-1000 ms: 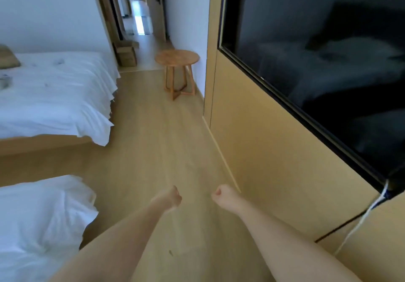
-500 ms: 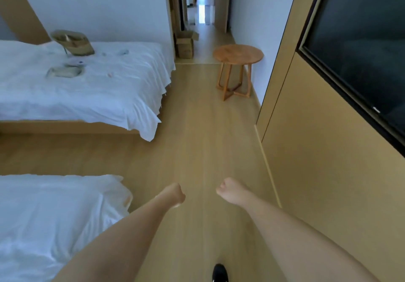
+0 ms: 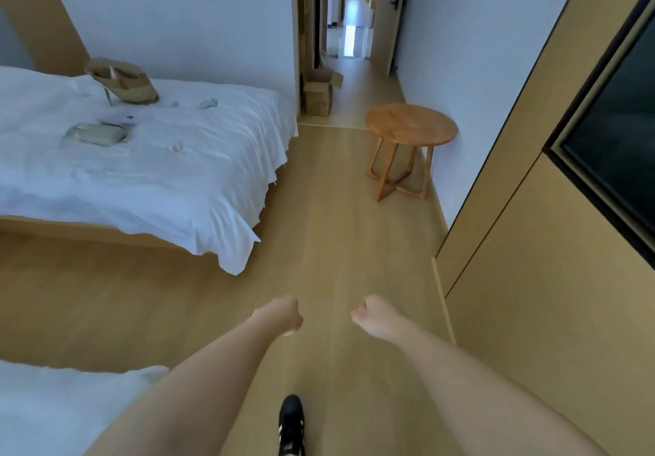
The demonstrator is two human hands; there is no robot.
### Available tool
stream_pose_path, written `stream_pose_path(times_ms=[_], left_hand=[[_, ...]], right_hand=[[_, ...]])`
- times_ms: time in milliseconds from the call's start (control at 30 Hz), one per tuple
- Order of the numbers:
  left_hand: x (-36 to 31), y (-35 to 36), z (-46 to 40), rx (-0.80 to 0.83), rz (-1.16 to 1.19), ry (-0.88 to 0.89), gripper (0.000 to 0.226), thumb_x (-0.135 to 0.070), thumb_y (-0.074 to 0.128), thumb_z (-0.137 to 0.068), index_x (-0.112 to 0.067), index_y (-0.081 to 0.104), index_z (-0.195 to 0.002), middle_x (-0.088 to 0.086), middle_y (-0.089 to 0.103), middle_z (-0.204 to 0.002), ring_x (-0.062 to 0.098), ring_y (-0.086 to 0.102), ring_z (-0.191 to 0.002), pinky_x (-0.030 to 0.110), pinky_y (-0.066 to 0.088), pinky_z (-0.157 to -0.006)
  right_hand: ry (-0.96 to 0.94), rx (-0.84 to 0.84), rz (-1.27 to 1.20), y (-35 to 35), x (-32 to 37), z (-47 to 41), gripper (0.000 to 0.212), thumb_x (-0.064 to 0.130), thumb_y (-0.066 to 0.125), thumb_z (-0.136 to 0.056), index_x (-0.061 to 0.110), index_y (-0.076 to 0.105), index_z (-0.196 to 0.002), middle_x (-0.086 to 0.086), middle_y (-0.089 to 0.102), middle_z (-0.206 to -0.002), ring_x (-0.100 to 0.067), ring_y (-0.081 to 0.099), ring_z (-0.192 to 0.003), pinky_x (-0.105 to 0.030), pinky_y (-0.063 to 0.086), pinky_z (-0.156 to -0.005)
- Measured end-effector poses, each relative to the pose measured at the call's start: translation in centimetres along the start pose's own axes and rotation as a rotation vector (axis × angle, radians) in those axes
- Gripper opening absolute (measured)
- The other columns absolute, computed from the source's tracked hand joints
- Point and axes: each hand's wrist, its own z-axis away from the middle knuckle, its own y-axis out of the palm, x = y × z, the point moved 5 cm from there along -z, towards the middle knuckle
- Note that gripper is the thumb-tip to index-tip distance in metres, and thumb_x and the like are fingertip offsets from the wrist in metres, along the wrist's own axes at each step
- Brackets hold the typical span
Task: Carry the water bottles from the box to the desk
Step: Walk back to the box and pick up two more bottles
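Showing both bare arms stretched forward over the floor (image 3: 336, 228), left hand (image 3: 281, 315) and right hand (image 3: 372, 315) each curled into an empty fist, a little apart. Open box (image 3: 319, 92) stands far ahead by the doorway, beyond a round table (image 3: 411, 125). Bed (image 3: 159, 164) lies left; a shoe (image 3: 291, 423) shows below.

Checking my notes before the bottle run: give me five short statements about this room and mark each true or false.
1. Both hands, left hand and right hand, are curled into fists holding nothing. True.
2. The open brown cardboard box stands on the round wooden side table. False: it stands on the floor by the doorway.
3. A woven straw bag lies on the white-sheeted bed. True.
4. A water bottle is on the side table. False: none shows.
5. A black shoe shows below. True.
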Motion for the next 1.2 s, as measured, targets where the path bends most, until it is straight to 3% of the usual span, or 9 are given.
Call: stream_pose_path(times_ms=[100,167,267,433,667,800,967,1067,1200], left_hand=[[0.6,-4.9,-7.2,-0.013,0.028,0.011,0.033,-0.012,0.038,-0.090,-0.007,0.054,-0.119,0.006,0.056,-0.095,0.021,0.049,-0.081,0.028,0.039,-0.070],[0.5,-9.0,-11.8,-0.043,0.055,0.034,0.032,-0.011,0.039,-0.090,-0.006,0.054,-0.117,0.006,0.056,-0.093,0.021,0.049,-0.080,0.028,0.039,-0.069],[0.3,-15.3,-18.2,-0.075,0.089,0.055,0.034,-0.008,0.038,-0.089,0.002,0.054,-0.118,0.008,0.055,-0.088,0.020,0.043,-0.074,0.029,0.035,-0.066],[-0.8,-23.7,-26.9,-0.121,0.069,0.071,0.018,-0.008,0.036,-0.089,-0.003,0.054,-0.089,0.000,0.035,-0.066,0.015,0.034,-0.061,0.025,0.027,-0.053],[-3.7,-30.1,-40.3,-0.082,0.068,0.091,0.028,-0.010,0.035,-0.090,-0.003,0.054,-0.109,0.000,0.041,-0.071,0.016,0.042,-0.065,0.027,0.033,-0.059],[-5.3,-34.8,-49.1,-0.096,0.089,0.057,0.014,-0.011,0.037,-0.094,-0.011,0.046,-0.083,0.000,0.040,-0.071,0.018,0.042,-0.071,0.028,0.035,-0.064],[-8.1,-42.9,-58.6,-0.106,0.085,0.003,0.029,-0.009,0.040,-0.094,-0.016,0.035,-0.066,-0.002,0.033,-0.067,0.020,0.039,-0.073,0.029,0.035,-0.067],[-9.2,-47.1,-63.4,-0.118,0.087,0.002,0.033,-0.012,0.043,-0.095,-0.020,0.033,-0.064,-0.003,0.035,-0.068,0.022,0.043,-0.082,0.030,0.039,-0.076],[-8.8,-50.5,-70.5,-0.090,0.071,-0.050,0.031,-0.003,0.041,-0.092,-0.018,0.033,-0.066,-0.002,0.035,-0.069,0.014,0.040,-0.065,0.027,0.037,-0.067]], right_hand=[[-0.006,-0.023,0.036,-3.2,2.9,-6.9,0.030,0.028,0.047,-0.099,0.022,0.039,-0.071,-0.003,0.045,-0.077,-0.018,0.043,-0.070,-0.029,0.031,-0.059],[-0.002,-0.003,0.086,-5.5,5.4,-11.5,0.022,0.029,0.046,-0.101,0.011,0.058,-0.100,-0.013,0.059,-0.106,-0.025,0.057,-0.098,-0.030,0.043,-0.079],[0.011,-0.038,0.130,-10.0,9.5,-17.5,0.039,0.031,0.047,-0.101,0.000,0.056,-0.123,-0.016,0.059,-0.128,-0.028,0.055,-0.119,-0.029,0.043,-0.092],[0.009,-0.115,0.093,-17.5,14.2,-26.7,0.036,0.035,0.048,-0.100,0.008,0.056,-0.122,-0.010,0.059,-0.126,-0.026,0.055,-0.116,-0.031,0.043,-0.093],[0.048,-0.109,0.088,-24.4,15.5,-40.1,0.032,0.043,0.049,-0.096,0.017,0.056,-0.114,-0.004,0.060,-0.120,-0.022,0.057,-0.107,-0.035,0.049,-0.091],[0.018,-0.118,0.100,-29.0,16.5,-49.2,0.034,0.045,0.048,-0.095,0.017,0.055,-0.114,-0.002,0.060,-0.116,-0.020,0.057,-0.099,-0.034,0.050,-0.086],[-0.021,-0.087,0.216,-36.3,19.2,-59.6,0.035,0.046,0.045,-0.095,0.018,0.055,-0.114,-0.001,0.062,-0.111,-0.021,0.060,-0.096,-0.036,0.051,-0.084],[-0.044,-0.068,0.259,-40.3,20.9,-65.0,0.035,0.045,0.044,-0.096,0.017,0.054,-0.114,-0.001,0.061,-0.109,-0.021,0.060,-0.096,-0.036,0.051,-0.084],[-0.055,-0.023,0.291,-43.0,22.3,-72.2,0.035,0.045,0.043,-0.097,0.017,0.053,-0.115,0.000,0.060,-0.108,-0.019,0.059,-0.096,-0.035,0.051,-0.083]])
